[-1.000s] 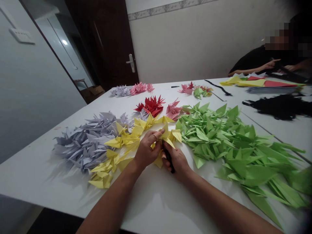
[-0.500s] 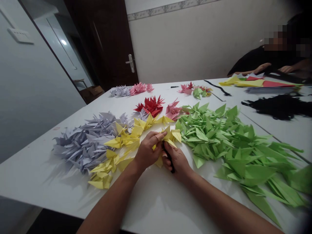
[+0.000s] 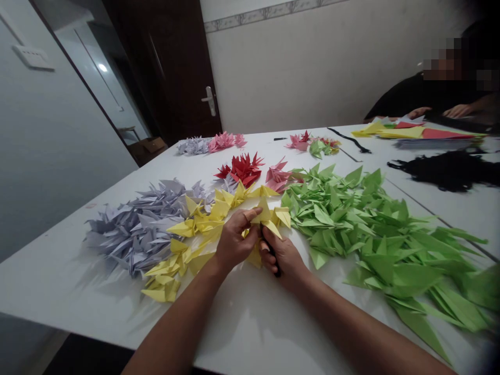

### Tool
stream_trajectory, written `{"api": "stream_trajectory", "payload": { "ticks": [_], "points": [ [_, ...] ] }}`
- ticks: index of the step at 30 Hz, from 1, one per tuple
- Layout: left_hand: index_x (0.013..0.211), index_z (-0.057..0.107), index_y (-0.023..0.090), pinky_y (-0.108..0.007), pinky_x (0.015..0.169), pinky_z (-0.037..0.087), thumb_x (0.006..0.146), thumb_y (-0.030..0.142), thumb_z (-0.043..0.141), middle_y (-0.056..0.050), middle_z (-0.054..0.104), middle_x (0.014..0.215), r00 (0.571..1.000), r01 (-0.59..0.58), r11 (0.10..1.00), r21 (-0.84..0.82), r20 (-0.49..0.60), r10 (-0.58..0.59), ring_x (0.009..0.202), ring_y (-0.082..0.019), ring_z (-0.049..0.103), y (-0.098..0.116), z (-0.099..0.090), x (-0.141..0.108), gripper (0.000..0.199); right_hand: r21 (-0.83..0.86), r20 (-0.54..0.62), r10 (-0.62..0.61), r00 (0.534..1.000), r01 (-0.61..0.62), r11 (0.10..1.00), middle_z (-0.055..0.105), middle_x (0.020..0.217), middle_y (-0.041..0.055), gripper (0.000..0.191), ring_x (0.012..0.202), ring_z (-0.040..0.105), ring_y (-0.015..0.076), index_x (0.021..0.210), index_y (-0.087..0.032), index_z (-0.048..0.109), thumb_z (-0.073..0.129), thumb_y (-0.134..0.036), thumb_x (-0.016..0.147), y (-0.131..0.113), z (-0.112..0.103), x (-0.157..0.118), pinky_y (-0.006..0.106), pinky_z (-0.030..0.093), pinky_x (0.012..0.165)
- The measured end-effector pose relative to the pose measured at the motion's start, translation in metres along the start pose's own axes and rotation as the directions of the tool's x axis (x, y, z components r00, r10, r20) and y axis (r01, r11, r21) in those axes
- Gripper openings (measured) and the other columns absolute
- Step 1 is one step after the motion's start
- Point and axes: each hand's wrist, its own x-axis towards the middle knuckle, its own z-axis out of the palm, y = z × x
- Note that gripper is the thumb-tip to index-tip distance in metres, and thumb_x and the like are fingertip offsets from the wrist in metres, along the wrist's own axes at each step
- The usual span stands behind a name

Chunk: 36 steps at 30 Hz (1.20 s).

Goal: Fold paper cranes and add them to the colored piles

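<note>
My left hand (image 3: 237,238) pinches a folded yellow paper piece (image 3: 266,214) near the middle of the white table (image 3: 250,323). Close beside it, my right hand (image 3: 284,256) is wrapped round a slim black tool (image 3: 275,260), whose upper end lies by the yellow paper; its tip is hidden. More yellow folded papers (image 3: 207,223) curve around my hands on the left and beyond. A pile of pale lilac folded papers (image 3: 144,224) lies to the left, and a large green pile (image 3: 344,213) to the right.
Red (image 3: 245,170) and pink folded papers (image 3: 277,176) lie beyond my hands, with smaller clusters further back. At the right are black strands (image 3: 449,171), stacked coloured sheets (image 3: 425,133) and a person in dark clothing (image 3: 402,99). A brown door (image 3: 172,62) stands behind.
The fingers of my left hand have shifted slightly left and up on the yellow paper, which shows more of its upright point. The other person's hands have moved a little.
</note>
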Motion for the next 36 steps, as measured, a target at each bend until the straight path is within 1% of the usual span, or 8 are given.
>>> {"api": "stream_trajectory", "payload": {
  "ticks": [4, 8, 13, 17, 25, 28, 31, 36],
  "points": [
    [0.117, 0.06, 0.016, -0.026, 0.083, 0.054, 0.08, 0.015, 0.058, -0.011, 0.065, 0.113, 0.989, 0.149, 0.974, -0.171, 0.002, -0.151, 0.099, -0.017, 0.064, -0.002, 0.004, -0.001, 0.038, 0.013, 0.001, -0.004, 1.0, 0.004, 1.0, 0.045, 0.048, -0.0095, 0.054, 0.031, 0.027, 0.0003, 0.061, -0.018, 0.047, 0.078, -0.062, 0.054, 0.001, 0.0, 0.0, 0.013, 0.02, 0.025],
    [0.118, 0.059, 0.015, -0.025, 0.082, 0.054, 0.079, 0.015, 0.059, -0.012, 0.064, 0.114, 0.98, 0.198, 0.953, -0.231, 0.01, -0.201, 0.098, -0.017, 0.065, -0.002, 0.005, -0.001, 0.039, -0.002, 0.017, 0.001, 1.0, -0.001, 1.0, 0.041, 0.043, -0.0095, 0.054, 0.03, 0.026, 0.001, 0.058, -0.019, 0.045, 0.075, -0.064, 0.057, 0.002, 0.0, 0.001, 0.014, 0.019, 0.026],
    [0.116, 0.062, 0.019, -0.024, 0.078, 0.054, 0.081, 0.015, 0.058, -0.01, 0.063, 0.112, 0.999, 0.05, 0.997, -0.056, 0.003, -0.05, 0.099, -0.017, 0.063, -0.003, 0.001, -0.001, 0.036, 0.003, 0.005, -0.009, 1.0, 0.009, 1.0, 0.042, 0.044, -0.0096, 0.053, 0.03, 0.026, 0.0012, 0.06, -0.019, 0.046, 0.075, -0.063, 0.058, 0.001, 0.001, 0.002, 0.014, 0.02, 0.026],
    [0.115, 0.063, 0.021, -0.023, 0.075, 0.055, 0.082, 0.013, 0.056, -0.009, 0.064, 0.107, 0.998, -0.06, 0.996, 0.065, 0.028, 0.059, 0.094, -0.016, 0.063, -0.002, -0.002, 0.0, 0.035, 0.005, -0.004, -0.02, 1.0, 0.02, 1.0, 0.043, 0.045, -0.0098, 0.053, 0.031, 0.027, 0.0012, 0.061, -0.019, 0.046, 0.075, -0.062, 0.057, 0.002, 0.0, 0.002, 0.014, 0.02, 0.026],
    [0.112, 0.064, 0.02, -0.022, 0.073, 0.055, 0.081, 0.014, 0.057, -0.008, 0.065, 0.103, 0.995, -0.097, 0.992, 0.085, 0.017, 0.096, 0.089, -0.014, 0.064, 0.001, -0.002, 0.001, 0.032, -0.005, 0.01, -0.003, 1.0, 0.003, 1.0, 0.04, 0.044, -0.0109, 0.055, 0.03, 0.026, 0.0007, 0.061, -0.019, 0.045, 0.077, -0.063, 0.055, 0.001, -0.001, 0.002, 0.014, 0.019, 0.026],
    [0.112, 0.064, 0.02, -0.024, 0.075, 0.055, 0.081, 0.015, 0.058, -0.008, 0.064, 0.103, 1.0, -0.023, 1.0, 0.006, 0.015, 0.023, 0.09, -0.015, 0.064, -0.001, -0.001, 0.0, 0.032, -0.019, 0.0, 0.007, 1.0, -0.007, 1.0, 0.039, 0.042, -0.011, 0.056, 0.029, 0.025, 0.0005, 0.058, -0.019, 0.044, 0.077, -0.064, 0.054, 0.0, -0.001, 0.002, 0.014, 0.018, 0.026],
    [0.112, 0.063, 0.018, -0.026, 0.077, 0.055, 0.08, 0.019, 0.061, -0.009, 0.065, 0.104, 0.995, 0.104, 0.983, -0.149, 0.001, -0.105, 0.09, -0.015, 0.065, -0.002, 0.0, 0.0, 0.033, -0.027, 0.023, -0.001, 1.0, 0.002, 1.0, 0.041, 0.043, -0.0104, 0.053, 0.03, 0.025, 0.0007, 0.062, -0.018, 0.048, 0.076, -0.062, 0.056, 0.0, -0.001, 0.002, 0.014, 0.018, 0.026],
    [0.107, 0.062, 0.017, -0.021, 0.07, 0.053, 0.072, 0.025, 0.069, -0.004, 0.068, 0.094, 0.94, 0.235, 0.908, -0.347, -0.157, -0.303, 0.078, -0.011, 0.064, -0.002, -0.004, 0.011, 0.036, -0.008, 0.127, 0.025, 0.992, -0.024, 1.0, 0.045, 0.048, -0.0102, 0.051, 0.031, 0.024, 0.0007, 0.081, -0.015, 0.06, 0.075, -0.06, 0.061, -0.001, -0.002, -0.001, 0.014, 0.018, 0.026]
  ]
}}
